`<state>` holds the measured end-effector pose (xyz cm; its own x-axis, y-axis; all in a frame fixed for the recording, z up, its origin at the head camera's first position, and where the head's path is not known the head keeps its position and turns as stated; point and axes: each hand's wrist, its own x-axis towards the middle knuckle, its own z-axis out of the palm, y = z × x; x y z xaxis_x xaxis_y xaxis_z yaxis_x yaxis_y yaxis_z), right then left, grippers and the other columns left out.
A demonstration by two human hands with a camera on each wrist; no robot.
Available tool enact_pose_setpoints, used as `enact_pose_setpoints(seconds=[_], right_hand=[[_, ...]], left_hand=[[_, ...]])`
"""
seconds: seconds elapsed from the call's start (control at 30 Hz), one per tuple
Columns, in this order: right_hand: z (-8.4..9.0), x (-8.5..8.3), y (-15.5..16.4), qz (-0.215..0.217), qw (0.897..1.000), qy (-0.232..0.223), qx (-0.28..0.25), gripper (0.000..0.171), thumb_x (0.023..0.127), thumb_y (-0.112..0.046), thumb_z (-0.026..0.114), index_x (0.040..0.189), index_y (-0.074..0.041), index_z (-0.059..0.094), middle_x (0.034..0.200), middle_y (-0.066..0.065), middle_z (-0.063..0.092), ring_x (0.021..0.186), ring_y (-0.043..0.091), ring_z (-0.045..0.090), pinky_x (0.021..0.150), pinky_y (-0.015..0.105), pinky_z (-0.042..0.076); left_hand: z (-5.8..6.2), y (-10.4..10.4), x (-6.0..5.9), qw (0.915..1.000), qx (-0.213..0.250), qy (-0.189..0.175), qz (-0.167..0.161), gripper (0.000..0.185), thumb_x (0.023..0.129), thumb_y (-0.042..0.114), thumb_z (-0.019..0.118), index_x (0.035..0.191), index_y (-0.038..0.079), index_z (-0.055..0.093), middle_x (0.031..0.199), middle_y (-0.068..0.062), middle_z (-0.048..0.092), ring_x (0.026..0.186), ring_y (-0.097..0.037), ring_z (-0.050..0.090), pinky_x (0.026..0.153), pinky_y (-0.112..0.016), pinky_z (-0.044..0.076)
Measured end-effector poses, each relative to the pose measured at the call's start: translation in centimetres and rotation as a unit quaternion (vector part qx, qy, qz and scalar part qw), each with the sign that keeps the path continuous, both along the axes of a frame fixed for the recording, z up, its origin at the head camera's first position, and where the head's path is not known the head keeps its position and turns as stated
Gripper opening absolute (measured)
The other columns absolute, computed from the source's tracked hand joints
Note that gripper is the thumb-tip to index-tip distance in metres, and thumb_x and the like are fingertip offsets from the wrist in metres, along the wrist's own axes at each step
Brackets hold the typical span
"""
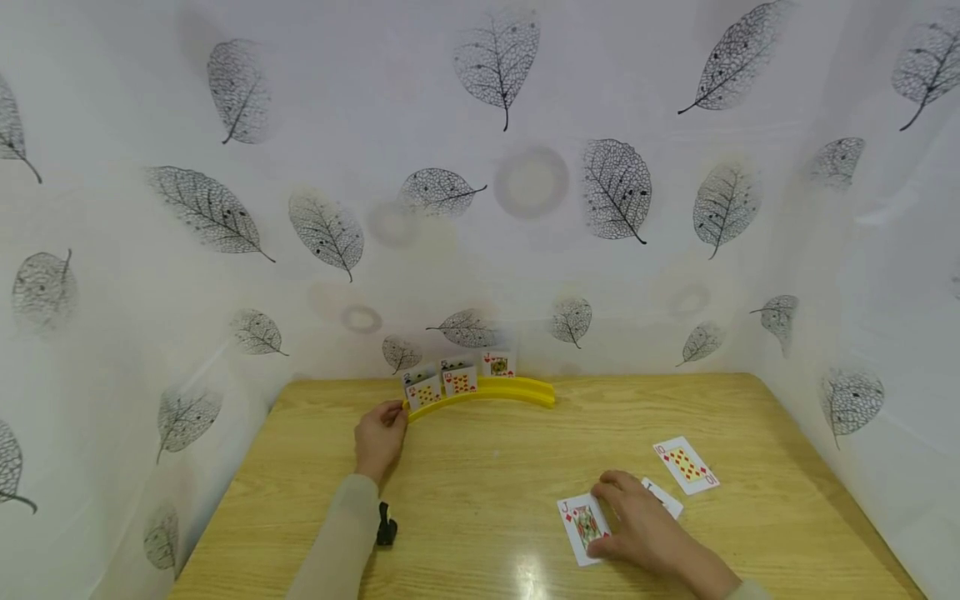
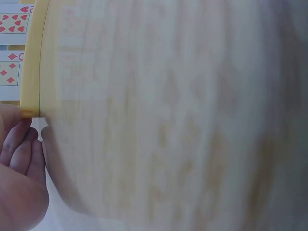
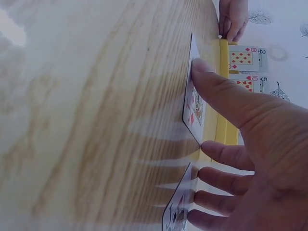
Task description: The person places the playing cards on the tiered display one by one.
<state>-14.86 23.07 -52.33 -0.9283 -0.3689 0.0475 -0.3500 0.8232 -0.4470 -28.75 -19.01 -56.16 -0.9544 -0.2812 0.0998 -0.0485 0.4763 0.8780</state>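
A yellow curved card holder (image 1: 517, 390) stands at the table's far edge with several cards (image 1: 459, 379) upright in it. My left hand (image 1: 396, 414) grips the holder's left end, thumb and curled fingers (image 2: 21, 149) against the yellow rail (image 2: 32, 62). My right hand (image 1: 611, 502) lies flat near the front right. Its thumb (image 3: 211, 86) presses on a jack of diamonds (image 1: 582, 527). Its straight fingers cover a second card (image 1: 666, 498). A ten of diamonds (image 1: 686, 465) lies face up just beyond the hand, untouched.
The wooden table (image 1: 480, 475) is walled on three sides by a white leaf-printed sheet (image 1: 525, 183). A small black strap piece (image 1: 386, 525) shows by my left forearm.
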Motion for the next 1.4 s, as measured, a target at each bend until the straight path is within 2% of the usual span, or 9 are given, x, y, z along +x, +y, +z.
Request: enact_pose_setpoints(seconds=[0.5,0.7,0.93,1.1,1.27,1.4], right_hand=[[0.3,-0.2,-0.2,0.001,1.0,-0.008,0.006,0.078,0.062,-0.047,0.099,0.121,-0.005,0.07,0.137,0.02,0.061,0.127,0.044,0.059,0.104,0.067,0.052],[0.3,-0.4,-0.4,-0.011,1.0,-0.015,0.008,0.078,0.058,-0.048,0.1,0.118,-0.006,0.07,0.136,0.018,0.062,0.127,0.042,0.059,0.104,0.066,0.052],[0.1,-0.6,-0.7,-0.025,1.0,0.002,0.003,0.073,0.057,-0.044,0.101,0.112,-0.013,0.064,0.122,0.008,0.065,0.115,0.029,0.063,0.098,0.056,0.057],[0.2,-0.9,-1.2,-0.037,0.999,-0.012,-0.005,0.069,0.062,-0.041,0.1,0.113,-0.014,0.063,0.108,-0.002,0.066,0.105,0.018,0.062,0.089,0.045,0.058],[0.4,-1.1,-1.6,-0.045,0.997,-0.049,-0.031,0.067,0.067,-0.037,0.099,0.115,-0.014,0.06,0.094,-0.008,0.064,0.092,0.011,0.056,0.073,0.028,0.051],[0.4,-1.3,-1.6,-0.038,0.996,-0.062,-0.046,0.068,0.069,-0.033,0.098,0.12,-0.013,0.059,0.092,-0.007,0.063,0.086,0.009,0.052,0.068,0.023,0.047]], left_hand=[[0.1,-0.1,0.0,0.9998,-0.013,0.017,0.002,0.025,0.099,0.008,0.068,0.121,-0.001,0.074,0.116,-0.022,0.078,0.11,-0.037,0.075,0.095,-0.049,0.063],[0.1,0.0,0.1,0.9999,-0.012,0.01,0.002,0.026,0.099,0.009,0.068,0.122,-0.001,0.074,0.116,-0.021,0.078,0.11,-0.037,0.075,0.095,-0.048,0.063],[0.2,0.0,0.1,1.0,-0.009,0.005,-0.001,0.027,0.1,0.009,0.068,0.124,0.0,0.073,0.119,-0.021,0.077,0.113,-0.036,0.074,0.097,-0.048,0.062],[0.1,0.1,0.0,0.9999,-0.01,-0.003,-0.001,0.027,0.1,0.009,0.068,0.125,0.0,0.073,0.119,-0.02,0.077,0.113,-0.036,0.074,0.098,-0.048,0.062],[0.2,0.0,-0.1,0.9999,-0.011,-0.002,0.0,0.026,0.1,0.008,0.068,0.125,0.0,0.073,0.12,-0.02,0.077,0.113,-0.036,0.074,0.099,-0.048,0.062],[0.1,-0.1,-0.1,1.0,-0.009,-0.002,0.002,0.026,0.1,0.008,0.068,0.124,0.0,0.073,0.119,-0.02,0.077,0.113,-0.035,0.074,0.098,-0.048,0.062]])
